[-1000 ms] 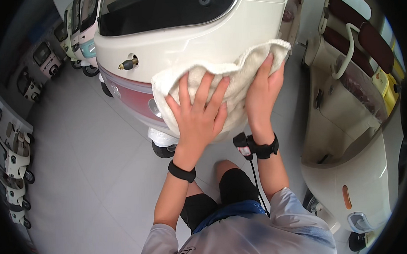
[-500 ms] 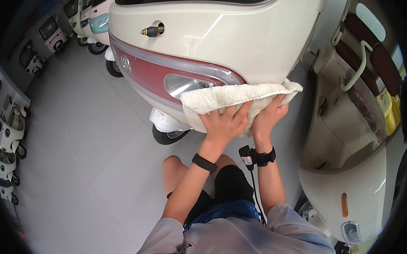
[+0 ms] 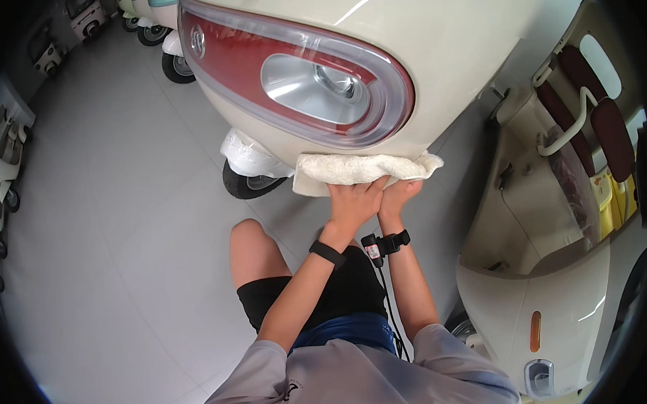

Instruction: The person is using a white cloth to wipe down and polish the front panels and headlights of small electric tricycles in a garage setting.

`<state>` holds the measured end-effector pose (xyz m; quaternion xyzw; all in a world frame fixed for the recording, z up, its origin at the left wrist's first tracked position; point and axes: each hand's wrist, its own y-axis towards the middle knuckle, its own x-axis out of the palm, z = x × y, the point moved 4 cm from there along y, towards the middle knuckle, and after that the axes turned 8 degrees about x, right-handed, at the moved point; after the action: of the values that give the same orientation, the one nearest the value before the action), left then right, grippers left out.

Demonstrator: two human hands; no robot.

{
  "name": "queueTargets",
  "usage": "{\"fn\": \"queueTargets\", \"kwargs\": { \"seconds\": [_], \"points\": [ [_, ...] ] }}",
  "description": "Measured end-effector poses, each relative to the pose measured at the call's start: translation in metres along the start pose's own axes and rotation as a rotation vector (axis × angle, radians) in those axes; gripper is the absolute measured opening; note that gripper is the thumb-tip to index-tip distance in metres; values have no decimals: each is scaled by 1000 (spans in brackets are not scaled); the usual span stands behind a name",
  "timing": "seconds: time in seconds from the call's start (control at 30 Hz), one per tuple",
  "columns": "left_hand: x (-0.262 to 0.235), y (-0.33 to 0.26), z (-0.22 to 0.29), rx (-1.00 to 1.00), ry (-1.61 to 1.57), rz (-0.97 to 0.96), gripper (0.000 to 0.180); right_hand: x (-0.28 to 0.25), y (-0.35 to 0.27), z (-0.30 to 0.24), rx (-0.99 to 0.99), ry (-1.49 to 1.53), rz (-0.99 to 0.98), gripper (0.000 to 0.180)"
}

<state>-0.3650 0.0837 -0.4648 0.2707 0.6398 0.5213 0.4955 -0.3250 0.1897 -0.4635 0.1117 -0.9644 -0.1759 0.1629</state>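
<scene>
A cream towel (image 3: 362, 170) lies bunched against the lower front edge of a cream three-wheeled vehicle (image 3: 462, 59), just under its headlight (image 3: 308, 87). My left hand (image 3: 354, 205) grips the towel's near side, and its fingertips are partly hidden in the folds. Close beside it, nearly touching, my right hand (image 3: 395, 199) is closed on the same cloth, with the thumb side showing. The headlight sits in a red panel (image 3: 234, 58) with a clear rounded border. Below the body is a front wheel (image 3: 247, 185) under white plastic wrap (image 3: 253, 156).
To the right stands another cream vehicle (image 3: 530, 294) with an open cabin and dark red seats (image 3: 613, 139). Small vehicles (image 3: 4, 162) line the far left, and more (image 3: 153, 14) stand behind. Grey floor tiles (image 3: 136, 210) spread to the left. A black cable (image 3: 389, 300) hangs from my right wrist.
Both hands and the towel have moved down from over the headlight's corner to the body's lower edge. More of the lamp shows. My view has shifted, and my legs appear more bent.
</scene>
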Motion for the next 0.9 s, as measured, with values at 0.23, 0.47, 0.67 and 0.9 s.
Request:
{"fn": "queueTargets", "kwargs": {
  "seconds": [0.23,0.47,0.67,0.9],
  "points": [
    [19,-47,24,11,-82,-218,48,-54,-3,148,190,-93,-288,25],
    [2,-70,9,-162,-114,-407,49,-23,-24,83,269,56,-163,33],
    [-28,-2,-19,-186,-31,-299,53,24,-12,-33,132,140,-93,38],
    [-22,12,-9,-71,28,-168,55,17,-7,3,57,196,14,42]
  ]
}}
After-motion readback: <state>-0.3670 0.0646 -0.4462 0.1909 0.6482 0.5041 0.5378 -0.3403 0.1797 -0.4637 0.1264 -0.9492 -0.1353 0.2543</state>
